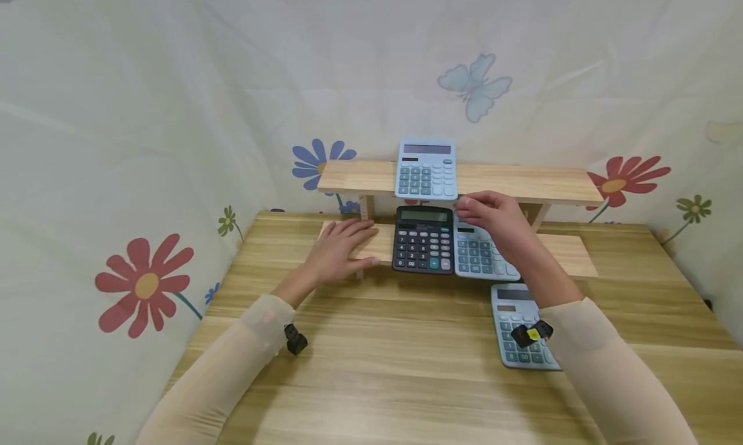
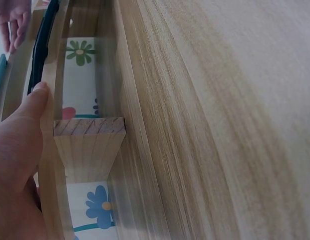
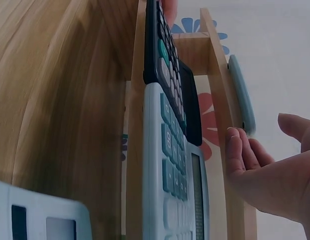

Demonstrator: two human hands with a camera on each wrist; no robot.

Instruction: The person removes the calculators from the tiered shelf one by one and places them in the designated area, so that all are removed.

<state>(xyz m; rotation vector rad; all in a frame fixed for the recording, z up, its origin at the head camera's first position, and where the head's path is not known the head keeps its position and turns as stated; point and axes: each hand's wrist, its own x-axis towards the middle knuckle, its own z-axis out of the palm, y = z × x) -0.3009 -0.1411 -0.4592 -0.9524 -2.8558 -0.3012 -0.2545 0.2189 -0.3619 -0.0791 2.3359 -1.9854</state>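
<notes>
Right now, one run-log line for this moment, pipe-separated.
left hand: rests on lower shelf | right hand: holds nothing, near upper-shelf calculator | lower shelf: black calculator, blue calculator beside it | tabletop: another blue calculator

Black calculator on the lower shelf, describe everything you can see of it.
The black calculator looks plastic, with a display across its far end, rows of dark number keys, paler keys at right and a teal plus key. It lies face up on the lower shelf, near end at the front edge. A light-blue calculator sits close at its right; whether they touch is unclear. The left hand rests on the shelf to its left, apart from it.
</notes>
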